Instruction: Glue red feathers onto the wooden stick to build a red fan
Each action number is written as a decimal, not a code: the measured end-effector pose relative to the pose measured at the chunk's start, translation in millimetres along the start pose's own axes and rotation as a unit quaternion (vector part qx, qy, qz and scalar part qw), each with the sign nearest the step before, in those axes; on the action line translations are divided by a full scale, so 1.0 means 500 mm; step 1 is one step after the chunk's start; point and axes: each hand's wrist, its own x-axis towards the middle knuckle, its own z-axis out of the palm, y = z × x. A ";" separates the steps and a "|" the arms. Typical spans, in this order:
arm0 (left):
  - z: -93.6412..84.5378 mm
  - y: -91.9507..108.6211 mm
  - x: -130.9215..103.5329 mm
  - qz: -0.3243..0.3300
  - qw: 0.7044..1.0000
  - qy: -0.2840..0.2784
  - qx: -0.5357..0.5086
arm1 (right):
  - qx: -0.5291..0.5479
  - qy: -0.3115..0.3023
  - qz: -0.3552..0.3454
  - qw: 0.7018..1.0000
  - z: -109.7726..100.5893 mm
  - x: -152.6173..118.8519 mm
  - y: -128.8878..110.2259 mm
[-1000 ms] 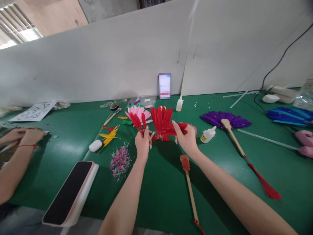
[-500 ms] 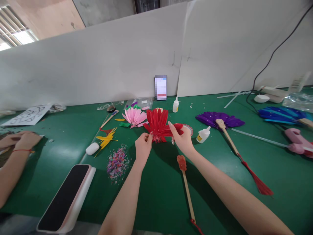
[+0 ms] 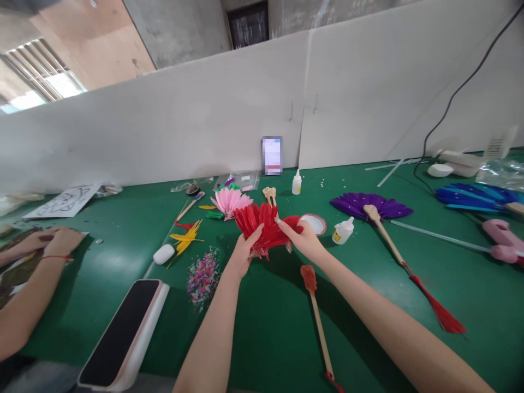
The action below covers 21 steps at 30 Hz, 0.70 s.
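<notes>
A fan of red feathers (image 3: 262, 226) is held just over the green table, its quill ends toward me. My left hand (image 3: 244, 252) is closed on its lower left side, thumb on top. My right hand (image 3: 302, 237) pinches the right side, where some feathers point off to the right. Below my hands lies a wooden fan handle (image 3: 318, 322) with a reddish, coated-looking head and a red cord at its lower end. Behind the red feathers are pink feathers (image 3: 231, 202) and a pale wooden piece (image 3: 269, 194). A round white lid or dish (image 3: 314, 224) lies beside my right hand.
Glue bottles (image 3: 343, 230) stand right of centre. A purple feather fan (image 3: 372, 207), blue feathers (image 3: 470, 195) and a pink glue gun (image 3: 501, 240) lie rightward. Left are yellow feathers (image 3: 186, 240), confetti (image 3: 203, 279), a large phone-like device (image 3: 123, 333) and another person's hands (image 3: 57, 240).
The red feather fan has tipped from upright to flatter and nearer me. My left hand has moved from pinching the quill ends to gripping its left side. The camera view has shifted slightly.
</notes>
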 end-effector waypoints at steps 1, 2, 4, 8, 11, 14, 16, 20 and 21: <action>-0.002 0.000 -0.002 -0.005 1.000 -0.011 -0.004 | 0.002 -0.006 0.003 1.000 0.000 0.000 0.000; -0.005 -0.002 -0.003 -0.009 1.000 -0.019 -0.004 | 0.000 -0.014 0.006 1.000 0.001 0.000 0.000; -0.012 -0.005 -0.004 -0.020 0.999 -0.035 0.004 | -0.009 -0.033 0.011 0.999 -0.001 0.000 -0.001; -0.022 -0.010 -0.004 -0.050 0.996 -0.072 0.004 | -0.027 -0.057 0.026 0.998 -0.005 -0.005 -0.011; -0.023 -0.010 -0.003 -0.066 0.995 -0.077 -0.014 | -0.049 -0.077 0.036 0.995 -0.008 -0.009 -0.020; -0.021 -0.011 -0.001 -0.072 0.995 -0.068 -0.016 | -0.078 -0.082 0.019 0.993 -0.009 -0.011 -0.025; -0.019 -0.014 0.002 -0.062 0.997 -0.046 -0.023 | -0.104 -0.074 -0.009 0.992 -0.008 -0.011 -0.026; -0.014 -0.022 0.009 -0.036 0.998 -0.011 -0.043 | -0.185 -0.056 -0.065 0.979 -0.004 -0.013 -0.031; -0.013 -0.023 0.009 -0.032 0.998 -0.009 -0.047 | -0.205 -0.056 -0.078 0.974 -0.003 -0.014 -0.033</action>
